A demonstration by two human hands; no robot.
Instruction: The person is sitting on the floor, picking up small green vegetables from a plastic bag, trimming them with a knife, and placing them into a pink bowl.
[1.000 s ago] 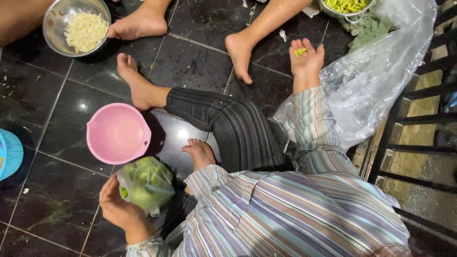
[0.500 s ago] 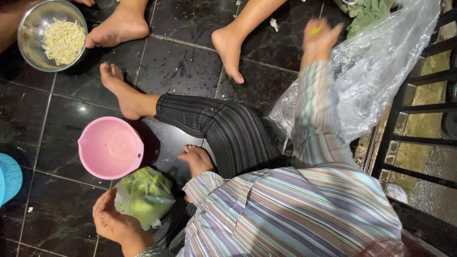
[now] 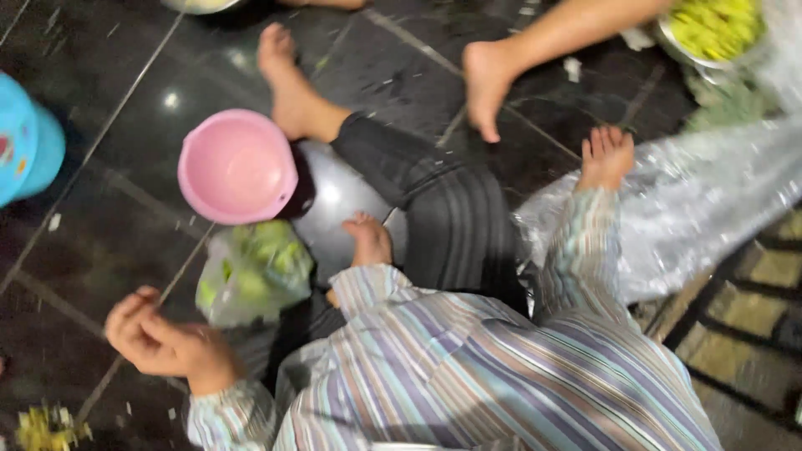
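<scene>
Bag of greens (image 3: 255,271) beside left hand (image 3: 167,342)

A floor of dark, glossy tiles (image 3: 100,209) is shown from above, divided by pale grout lines and marked by small bright reflections of an overhead light. Pale scraps are scattered over its surface. At the lower right edge, yellowish brick-like paving (image 3: 752,292) behind dark bars is seen, possibly a gate or grille, though the view there is blurred.
</scene>
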